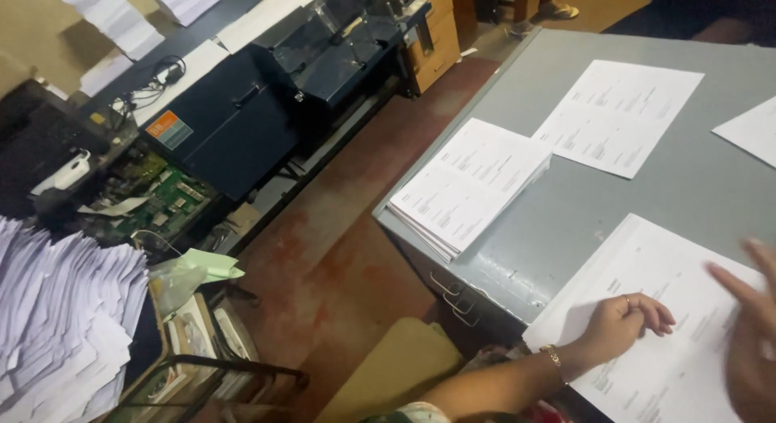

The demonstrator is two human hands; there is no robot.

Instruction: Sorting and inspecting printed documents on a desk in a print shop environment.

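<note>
Two hands show over the grey tabletop [695, 188]: the left hand [626, 318] and the right hand [752, 326] (blurred), both on one stack of printed sheets [647, 366]. In all, four lots of printed paper lie on the tabletop: that near stack, a thick second stack [469, 184] at the corner, one flat spread [618, 116], and one sheet [752, 132] cut by the frame's edge. Beside the tabletop stand one dark machine [267, 91] and one large loose heap of white paper [61, 318].
</note>
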